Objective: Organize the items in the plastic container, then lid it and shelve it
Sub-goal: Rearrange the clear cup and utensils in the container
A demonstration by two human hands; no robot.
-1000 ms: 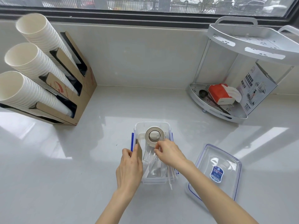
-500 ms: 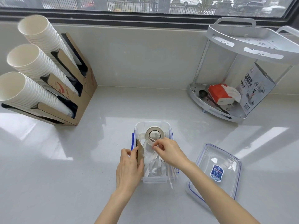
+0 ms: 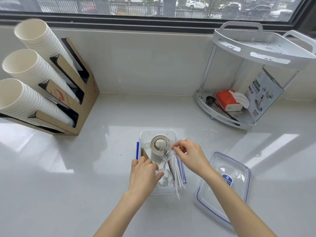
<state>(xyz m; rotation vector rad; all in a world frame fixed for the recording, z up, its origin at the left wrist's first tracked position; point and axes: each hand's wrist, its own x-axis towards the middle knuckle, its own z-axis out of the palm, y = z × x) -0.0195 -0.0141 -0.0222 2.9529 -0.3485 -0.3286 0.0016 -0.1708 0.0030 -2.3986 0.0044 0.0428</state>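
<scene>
Head-camera view looked down on a glossy white countertop [image 3: 85,168] below a window. At the centre stood a clear plastic container [image 3: 158,133] with blue side clips, open at the top. Inside it, toward the far end, a roll of tape [image 3: 158,145] stood on edge, its hole facing the camera. A brown cardboard piece [image 3: 144,153] stood upright against the container's left wall, and thin white wrapped sticks [image 3: 177,175] lay along its right side, their tips poking over the near rim. The person's right hand [image 3: 191,155] hovered over the container's right side, thumb and fingertips pinching the rim of a small clear plastic cup [image 3: 166,152], held tilted just in front of the tape roll. The left hand [image 3: 142,174] was at the container's near left, fingers curled around a second clear cup [image 3: 164,178] lying in the near end of the container. Just right of the container, the clear lid [image 3: 224,187] with a blue seal and blue label lay flat on the counter, apart from the container. At far left, a brown cardboard dispenser [image 3: 82,93] held three slanted stacks of white paper cups [image 3: 32,69]. At far right stood a white two-tier corner rack [image 3: 263,50]; its lower shelf carried a red tissue pack [image 3: 225,100], a dark spoon [image 3: 210,100] and a printed box [image 3: 263,94].
</scene>
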